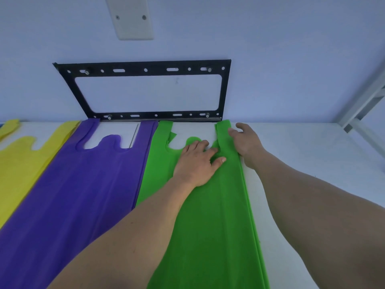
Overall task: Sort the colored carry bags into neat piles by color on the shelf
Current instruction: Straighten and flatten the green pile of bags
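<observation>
— Three colours laid out side by side on the white shelf [302, 155]: yellow bags [18, 163] far left, purple bags [83, 195] in the middle, green bags [212, 215] on the right, handles all pointing at the wall.

— And both hands are on the green pile?

— Both of them. Left hand [196, 161] lies flat on the upper part of the green bags, fingers spread and straight, pressing the fabric just below the handle cut-out. Right hand [245, 140] rests at the right-hand handle strap, fingers loosely extended, palm edge down where the green meets bare shelf.

— Is the right one pinching that strap?

— Can't see any pinch; the fingers look relaxed against it, though the underside of the hand is hidden.

— What about the room?

— Pale bluish wall [291, 59] straight behind the shelf. A black metal bracket [143, 69] is bolted to it, an open rectangle with slots and screw heads, its lower bar right at the shelf's back edge. Above that, a pale blank plate [130, 17] with two screws, cut off at the top. Grey metal framing [362, 105] runs up the right side.

— Anything you can't make out?

— How many bags sit in each pile; only layered edges show. The yellow runs out of view on the left, and the near ends of all three piles are cut off below.
</observation>
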